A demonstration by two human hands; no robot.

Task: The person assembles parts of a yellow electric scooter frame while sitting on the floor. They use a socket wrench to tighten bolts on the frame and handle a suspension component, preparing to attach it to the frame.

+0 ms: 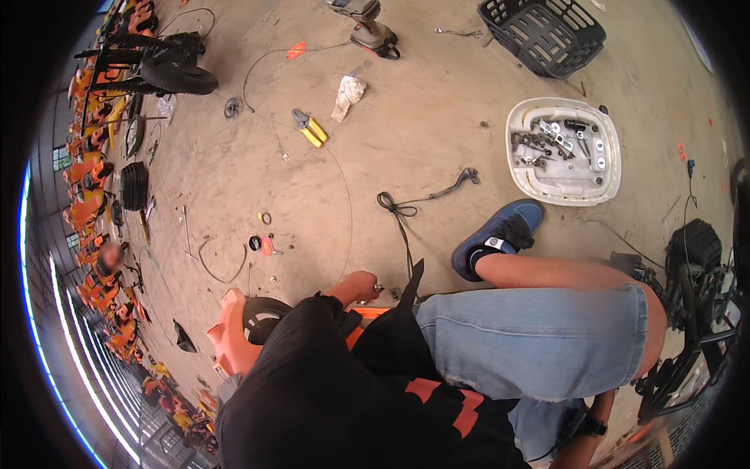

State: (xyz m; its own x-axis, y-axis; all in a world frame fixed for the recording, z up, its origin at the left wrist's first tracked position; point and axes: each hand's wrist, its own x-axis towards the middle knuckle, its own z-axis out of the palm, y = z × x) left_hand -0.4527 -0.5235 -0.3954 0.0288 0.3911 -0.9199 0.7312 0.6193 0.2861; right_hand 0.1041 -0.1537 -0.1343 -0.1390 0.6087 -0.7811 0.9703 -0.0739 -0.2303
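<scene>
My left hand reaches past the black sleeve, low over the concrete floor. Its fingers are curled closed at a small shiny metal part; what exactly they grip is too small to make out. Right beside it is an orange vehicle part, mostly covered by my arm and shirt. An orange fender and a dark wheel show to the left of my arm. At the lower right, my right hand shows only a little beyond a black watch, next to my bent knee; its fingers are hidden.
Ahead lie yellow-handled pliers, a black cable with a lever and a cordless power tool. A white tray of hardware and a black basket are at right. Orange vehicles line the left; black metal framework stands right.
</scene>
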